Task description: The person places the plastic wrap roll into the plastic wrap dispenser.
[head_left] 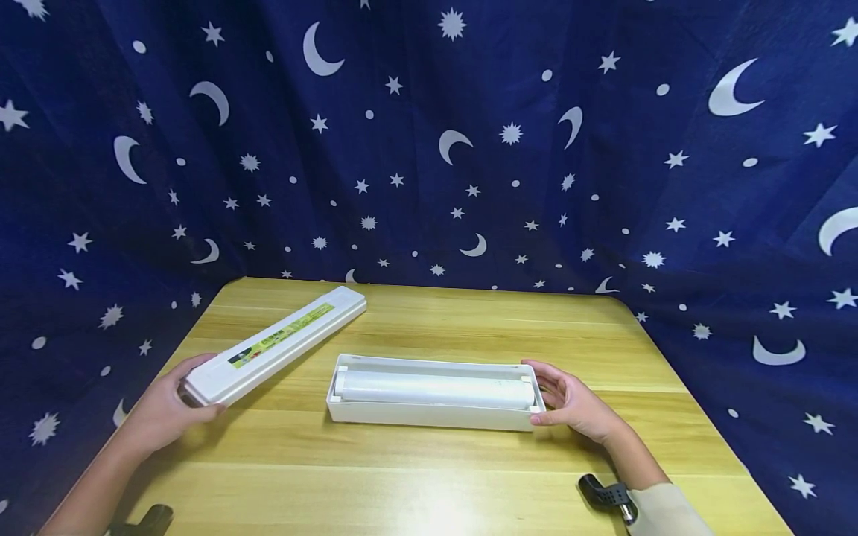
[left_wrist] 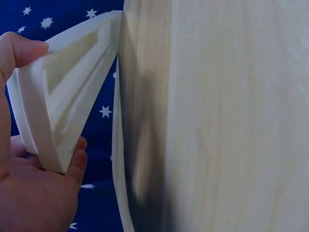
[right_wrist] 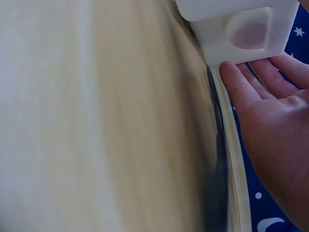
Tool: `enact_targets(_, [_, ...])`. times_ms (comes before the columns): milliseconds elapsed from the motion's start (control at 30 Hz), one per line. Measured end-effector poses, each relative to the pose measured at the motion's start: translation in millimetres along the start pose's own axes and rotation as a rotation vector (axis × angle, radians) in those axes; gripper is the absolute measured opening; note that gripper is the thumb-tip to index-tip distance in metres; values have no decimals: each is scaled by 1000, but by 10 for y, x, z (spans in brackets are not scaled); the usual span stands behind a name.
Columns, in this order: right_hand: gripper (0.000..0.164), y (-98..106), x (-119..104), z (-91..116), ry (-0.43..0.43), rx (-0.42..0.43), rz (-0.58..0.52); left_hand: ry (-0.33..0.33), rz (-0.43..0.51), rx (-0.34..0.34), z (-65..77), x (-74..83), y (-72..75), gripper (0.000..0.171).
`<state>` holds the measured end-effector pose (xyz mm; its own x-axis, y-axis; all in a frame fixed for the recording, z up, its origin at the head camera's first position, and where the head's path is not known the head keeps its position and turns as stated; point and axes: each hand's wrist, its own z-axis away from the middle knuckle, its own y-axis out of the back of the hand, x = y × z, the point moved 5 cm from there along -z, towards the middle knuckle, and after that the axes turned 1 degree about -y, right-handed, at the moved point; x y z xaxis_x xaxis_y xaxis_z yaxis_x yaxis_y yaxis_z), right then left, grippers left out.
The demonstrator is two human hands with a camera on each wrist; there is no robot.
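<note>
A long white lid (head_left: pixel 275 346) with a yellow-green printed label slants across the left of the table, its near end raised. My left hand (head_left: pixel 161 409) grips that near end, thumb on one side and fingers on the other; its hollow underside shows in the left wrist view. At centre sits a white wrap dispenser box (head_left: pixel 429 415), uncovered, with a pale roll of film (head_left: pixel 436 388) lying lengthwise inside. My right hand (head_left: pixel 576 402) holds the box's right end, thumb at the front corner and fingers at the back corner. A round recess marks that end (right_wrist: pixel 248 31) in the right wrist view.
The wooden table (head_left: pixel 402 484) carries the box. A dark blue curtain (head_left: pixel 415 149) with moons and stars hangs behind and along both sides. Black wrist-worn camera mounts (head_left: pixel 603 493) show near both forearms.
</note>
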<state>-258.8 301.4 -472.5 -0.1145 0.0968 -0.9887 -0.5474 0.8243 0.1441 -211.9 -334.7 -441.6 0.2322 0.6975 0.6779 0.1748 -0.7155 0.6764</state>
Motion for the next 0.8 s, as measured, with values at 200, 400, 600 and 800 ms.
enact_targets(200, [97,0,6,0,1,1,0,23,-13,9,-1,30,13,83])
enact_targets(400, [96,-4,3,1,6,-4,-6,25,16,18,-8,25,24,80])
enact_targets(600, [96,2,7,1,1,-1,-1,-6,144,26,-27,-37,-7,77])
enact_targets(800, [95,2,19,3,-2,-9,-7,-48,220,41,-39,-77,-20,74])
